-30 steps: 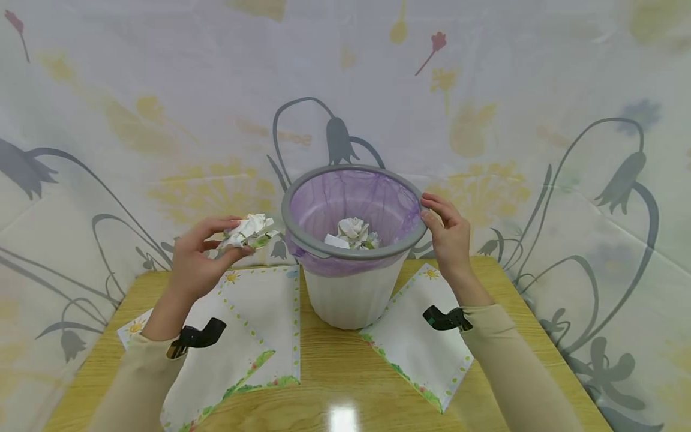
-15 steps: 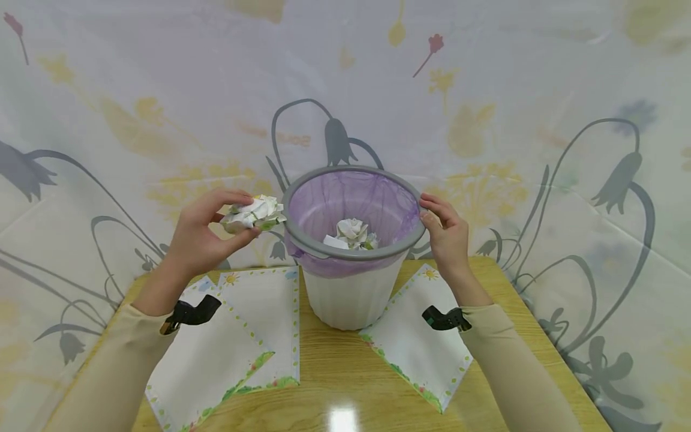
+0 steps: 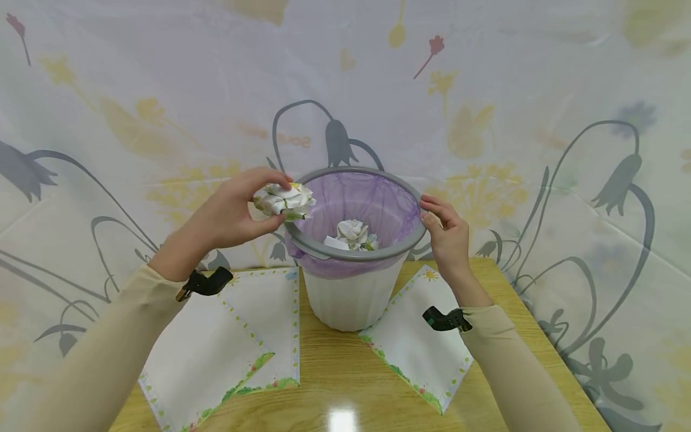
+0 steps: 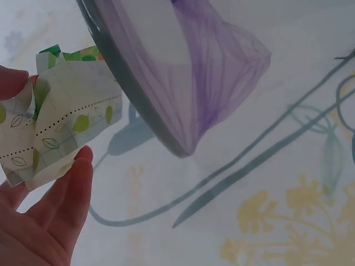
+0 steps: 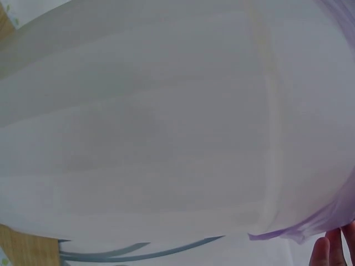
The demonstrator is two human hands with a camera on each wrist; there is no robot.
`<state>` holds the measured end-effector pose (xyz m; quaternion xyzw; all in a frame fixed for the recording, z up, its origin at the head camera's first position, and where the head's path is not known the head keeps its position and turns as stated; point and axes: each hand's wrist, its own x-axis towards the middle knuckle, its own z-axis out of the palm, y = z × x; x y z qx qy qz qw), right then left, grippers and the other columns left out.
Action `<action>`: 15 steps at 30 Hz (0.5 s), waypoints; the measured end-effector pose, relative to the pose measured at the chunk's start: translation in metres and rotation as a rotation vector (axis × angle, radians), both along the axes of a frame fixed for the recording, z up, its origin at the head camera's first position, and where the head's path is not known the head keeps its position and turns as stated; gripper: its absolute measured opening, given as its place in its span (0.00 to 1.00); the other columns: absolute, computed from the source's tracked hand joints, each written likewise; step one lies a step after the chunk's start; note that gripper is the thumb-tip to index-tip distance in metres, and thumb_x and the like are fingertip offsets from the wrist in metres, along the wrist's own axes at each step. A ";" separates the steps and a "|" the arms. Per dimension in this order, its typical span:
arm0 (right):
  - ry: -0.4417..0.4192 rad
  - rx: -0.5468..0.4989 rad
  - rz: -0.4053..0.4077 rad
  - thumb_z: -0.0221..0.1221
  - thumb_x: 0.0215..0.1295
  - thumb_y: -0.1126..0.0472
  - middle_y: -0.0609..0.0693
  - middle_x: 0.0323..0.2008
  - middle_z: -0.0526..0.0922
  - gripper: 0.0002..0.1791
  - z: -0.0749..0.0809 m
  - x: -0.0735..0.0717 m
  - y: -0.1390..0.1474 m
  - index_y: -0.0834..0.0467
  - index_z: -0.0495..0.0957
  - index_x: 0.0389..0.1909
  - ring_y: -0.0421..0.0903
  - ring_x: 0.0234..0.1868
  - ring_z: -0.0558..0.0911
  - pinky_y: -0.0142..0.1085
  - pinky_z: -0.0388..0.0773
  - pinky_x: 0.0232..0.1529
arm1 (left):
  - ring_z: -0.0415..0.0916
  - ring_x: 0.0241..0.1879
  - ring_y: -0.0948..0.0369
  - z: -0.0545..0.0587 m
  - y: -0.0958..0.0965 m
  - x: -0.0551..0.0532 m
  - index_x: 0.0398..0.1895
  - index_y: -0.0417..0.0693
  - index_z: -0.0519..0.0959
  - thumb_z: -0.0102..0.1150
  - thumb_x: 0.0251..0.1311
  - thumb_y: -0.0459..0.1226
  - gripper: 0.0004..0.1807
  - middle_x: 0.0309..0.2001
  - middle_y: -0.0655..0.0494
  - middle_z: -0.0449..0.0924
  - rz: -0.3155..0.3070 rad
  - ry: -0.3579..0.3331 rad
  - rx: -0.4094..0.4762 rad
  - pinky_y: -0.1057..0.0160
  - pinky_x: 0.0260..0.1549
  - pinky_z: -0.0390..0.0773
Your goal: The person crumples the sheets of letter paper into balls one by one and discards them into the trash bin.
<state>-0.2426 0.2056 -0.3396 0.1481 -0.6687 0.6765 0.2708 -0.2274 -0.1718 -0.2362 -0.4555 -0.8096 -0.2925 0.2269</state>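
- Up at the middle of the head view, the left hand [image 3: 229, 213] had a crumpled paper ball [image 3: 284, 199] pinched between thumb and fingers, sitting right at the left edge of the bin's grey rim [image 3: 353, 252]. The ball partly overlapped the rim, so the opening lay just to its right and a bit lower in the frame.
- Same view, right of centre: the right hand [image 3: 447, 231] had its fingers curled onto the far right side of the rim, over the purple liner [image 3: 372, 198]. So the left hand was clearly the one nearer to dropping anything in.
- Down inside the bin, another crumpled paper [image 3: 352, 233] already lay on the bottom. Flat printed sheets [image 3: 254, 324] lay on the wooden table [image 3: 335, 384], on either side of the bin.
- Left wrist view: the ball [image 4: 61, 116] filled the left side of the frame, held by fingertips [image 4: 75, 188], with the rim [image 4: 138, 105] slanting down just beside it. Close, but I couldn't tell if they touched.
- Right wrist view: pretty much all white bin wall [image 5: 166, 127], with a scrap of purple liner [image 5: 310, 227] and a fingertip [image 5: 330, 252] at the lower right. You couldn't judge the grip from this one.
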 end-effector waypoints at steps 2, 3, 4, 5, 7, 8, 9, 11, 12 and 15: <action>0.002 0.001 0.001 0.55 0.70 0.73 0.59 0.59 0.78 0.13 -0.001 0.000 0.000 0.76 0.79 0.51 0.47 0.64 0.73 0.29 0.71 0.57 | 0.74 0.55 0.54 0.006 0.005 -0.005 0.52 0.46 0.77 0.69 0.55 0.31 0.20 0.54 0.53 0.78 -0.005 -0.052 -0.032 0.54 0.39 0.75; 0.003 0.001 0.001 0.55 0.70 0.73 0.59 0.59 0.78 0.13 -0.001 0.000 0.000 0.75 0.79 0.51 0.47 0.64 0.73 0.29 0.71 0.57 | 0.73 0.54 0.54 0.009 0.008 -0.008 0.52 0.47 0.77 0.68 0.56 0.32 0.20 0.54 0.54 0.78 -0.005 -0.077 -0.047 0.54 0.37 0.75; 0.004 0.002 0.002 0.55 0.70 0.73 0.59 0.59 0.78 0.13 -0.001 -0.001 0.000 0.75 0.79 0.51 0.48 0.64 0.73 0.30 0.71 0.57 | 0.73 0.53 0.54 0.012 0.011 -0.010 0.52 0.48 0.77 0.68 0.57 0.33 0.20 0.55 0.55 0.78 -0.003 -0.105 -0.062 0.54 0.36 0.75; 0.004 0.001 0.002 0.55 0.70 0.73 0.59 0.59 0.78 0.13 -0.001 -0.001 0.000 0.75 0.79 0.51 0.47 0.64 0.73 0.30 0.71 0.57 | 0.74 0.52 0.54 0.015 0.014 -0.012 0.53 0.49 0.77 0.68 0.57 0.33 0.20 0.54 0.56 0.78 -0.003 -0.129 -0.074 0.54 0.36 0.75; 0.004 -0.001 0.003 0.55 0.70 0.74 0.59 0.59 0.78 0.13 -0.002 -0.001 0.000 0.75 0.79 0.51 0.48 0.64 0.73 0.30 0.71 0.58 | 0.74 0.51 0.52 0.020 0.020 -0.017 0.53 0.50 0.77 0.69 0.56 0.34 0.20 0.55 0.57 0.78 -0.001 -0.177 -0.099 0.54 0.37 0.76; 0.003 -0.001 0.004 0.55 0.70 0.74 0.59 0.59 0.78 0.13 -0.002 -0.001 0.000 0.75 0.79 0.51 0.48 0.64 0.72 0.30 0.71 0.58 | 0.74 0.52 0.51 0.022 0.023 -0.019 0.53 0.50 0.77 0.69 0.56 0.35 0.21 0.55 0.57 0.78 0.000 -0.207 -0.108 0.54 0.37 0.76; 0.002 -0.001 0.004 0.55 0.70 0.74 0.59 0.59 0.78 0.13 -0.002 0.000 0.000 0.75 0.79 0.52 0.48 0.64 0.72 0.30 0.71 0.58 | 0.74 0.53 0.51 0.024 0.026 -0.022 0.53 0.51 0.77 0.69 0.55 0.35 0.21 0.56 0.57 0.77 0.002 -0.242 -0.117 0.53 0.37 0.76; 0.002 0.002 0.004 0.55 0.70 0.73 0.59 0.59 0.78 0.13 -0.002 0.000 0.000 0.75 0.79 0.52 0.48 0.65 0.72 0.30 0.71 0.58 | 0.74 0.57 0.50 0.028 0.031 -0.026 0.54 0.53 0.77 0.69 0.55 0.36 0.22 0.60 0.57 0.75 0.003 -0.332 -0.129 0.53 0.40 0.77; 0.004 0.003 0.004 0.55 0.70 0.73 0.60 0.59 0.77 0.13 -0.002 -0.001 0.000 0.75 0.79 0.52 0.48 0.65 0.72 0.30 0.71 0.58 | 0.73 0.59 0.49 0.029 0.034 -0.028 0.55 0.54 0.77 0.69 0.56 0.37 0.22 0.62 0.57 0.73 0.002 -0.381 -0.134 0.52 0.41 0.77; 0.010 0.002 0.007 0.55 0.70 0.73 0.60 0.59 0.77 0.13 -0.002 -0.001 0.000 0.75 0.79 0.51 0.48 0.65 0.72 0.30 0.71 0.58 | 0.68 0.65 0.44 0.031 0.041 -0.037 0.57 0.55 0.76 0.67 0.57 0.37 0.23 0.66 0.55 0.69 -0.007 -0.491 -0.148 0.48 0.50 0.76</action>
